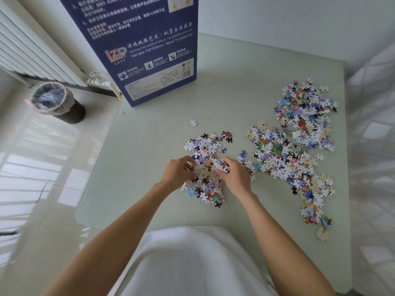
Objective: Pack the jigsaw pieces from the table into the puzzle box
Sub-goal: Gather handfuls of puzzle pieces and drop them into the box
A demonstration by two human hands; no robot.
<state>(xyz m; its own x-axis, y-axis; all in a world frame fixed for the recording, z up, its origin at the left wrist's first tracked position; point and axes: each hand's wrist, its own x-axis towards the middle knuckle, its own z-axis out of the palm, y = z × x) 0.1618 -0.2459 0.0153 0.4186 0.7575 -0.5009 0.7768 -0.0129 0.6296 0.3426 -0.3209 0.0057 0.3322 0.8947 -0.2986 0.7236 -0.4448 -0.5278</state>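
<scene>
Fingers of both hands are curling inward around a clump of jigsaw pieces at frame centre, cupping it from two sides. The left hand (178,170) is gripping loose pieces along the left edge of the near pile (205,165); the right hand (234,175) is pinching and scooping from the right edge, white pieces showing between its fingertips. How many pieces each hand is really holding cannot be told; the fingers are hiding the underside.

Outward from the hands, the near pile is spreading above and below the grip. One stray piece (193,123) is lying alone, above the pile. A much larger scatter (299,146) is running down the right side of the frame, well apart from the hands. The puzzle box (145,50) is standing upright at upper centre-left, on the far edge of the table (149,135); its opening is out of view.

Risks, as judged: the scoop is looking loose, so pieces are likely to be dropping during the carry to the box. The box is standing near the table edge, with floor and a lined bin (51,99) at left; spilled pieces could be going over that edge. The tall box may also be tipping if bumped.
</scene>
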